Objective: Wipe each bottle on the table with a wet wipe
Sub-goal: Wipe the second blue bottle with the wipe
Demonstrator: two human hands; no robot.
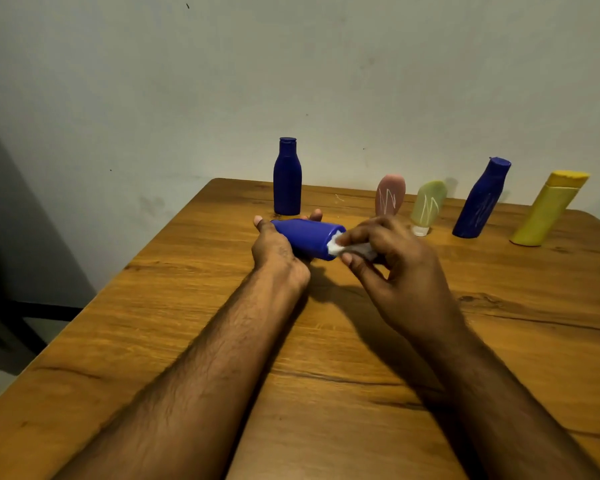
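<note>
Forearms fill the near field, both reaching out over the wooden table (187, 306). Left hand (274, 251) has its grip wrapped round a blue bottle (305, 237), held sideways just above the table, base end pointing right. Right hand (392, 268) pinches a white wet wipe (343, 248) between thumb and fingers, pressed against the bottle's base edge.

Handling, my read: plastic bottle, light, smooth, likely slick once wet. Holding it mid-body to neck looks right; that leaves the base and far wall free for the wipe. The wipe is soft and bunched, so it needs fingertip pressure.

Row at the back: upright blue bottle (287, 178), pink bottle (390, 194), pale green bottle (428, 206), second blue bottle (482, 199), yellow bottle (548, 211). Pink, green and the second blue show pale scribbles, so probably not yet wiped.

Hidden: the held bottle's cap end sits behind the left hand; its underside isn't visible. Most of the wipe is inside the right hand. Something blue is cut off at the right edge; can't identify it.
</note>
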